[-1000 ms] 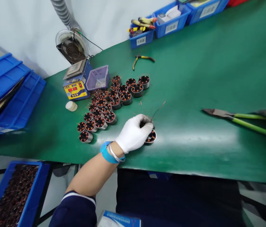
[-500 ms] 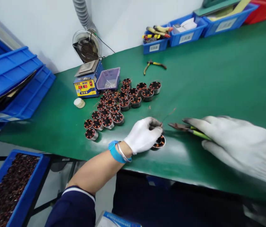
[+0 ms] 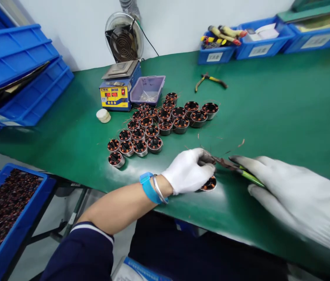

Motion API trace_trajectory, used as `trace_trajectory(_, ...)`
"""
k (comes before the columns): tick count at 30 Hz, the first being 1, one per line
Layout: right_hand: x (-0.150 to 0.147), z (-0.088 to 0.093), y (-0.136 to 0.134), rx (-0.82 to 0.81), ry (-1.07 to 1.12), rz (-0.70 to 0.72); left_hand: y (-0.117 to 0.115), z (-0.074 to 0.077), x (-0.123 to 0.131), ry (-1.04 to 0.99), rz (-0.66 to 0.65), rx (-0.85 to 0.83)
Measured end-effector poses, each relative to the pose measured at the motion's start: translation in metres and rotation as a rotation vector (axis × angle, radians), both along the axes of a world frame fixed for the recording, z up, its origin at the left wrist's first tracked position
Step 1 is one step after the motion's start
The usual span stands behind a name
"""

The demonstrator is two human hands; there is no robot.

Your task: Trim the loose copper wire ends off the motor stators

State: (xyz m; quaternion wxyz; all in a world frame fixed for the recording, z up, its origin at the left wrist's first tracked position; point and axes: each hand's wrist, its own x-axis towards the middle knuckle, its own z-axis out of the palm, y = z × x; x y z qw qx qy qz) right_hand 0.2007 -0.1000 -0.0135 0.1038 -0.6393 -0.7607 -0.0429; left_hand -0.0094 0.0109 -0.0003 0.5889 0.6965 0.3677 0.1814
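Observation:
My left hand, in a white glove with darkened fingertips, is closed in a pinch on copper wire from a wound stator. Most of that stator is hidden under the hand; its copper coils and metal ring show at the right. My right hand, gloved too, is wrapped round the green handles of cutting pliers. Their dark jaws point left and reach my left fingertips; whether they touch the wire I cannot tell. Snipped copper wire bits lie behind the pliers.
Several more wound stators stand grouped at centre left. Behind them are a blue-and-yellow heating unit, a purple tray and a fan. Spare pliers lie near blue bins. A crate of small dark parts stands lower left.
The pliers' jaws have come left to my left fingertips; before, they were a little apart. The wire that stuck out there no longer shows. The view has shifted.

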Motion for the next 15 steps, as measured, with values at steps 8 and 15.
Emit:
trace_trajectory(8, -0.0006, 0.0082, 0.0096, 0.107, -0.148, 0.109, 0.0003, 0.0015, -0.0001, -0.014, 0.007, -0.023)
trace_trajectory(15, -0.0018, 0.0061, 0.0087, 0.024, -0.102, 0.07, 0.0009, 0.0012, 0.0007, -0.012, -0.006, -0.034)
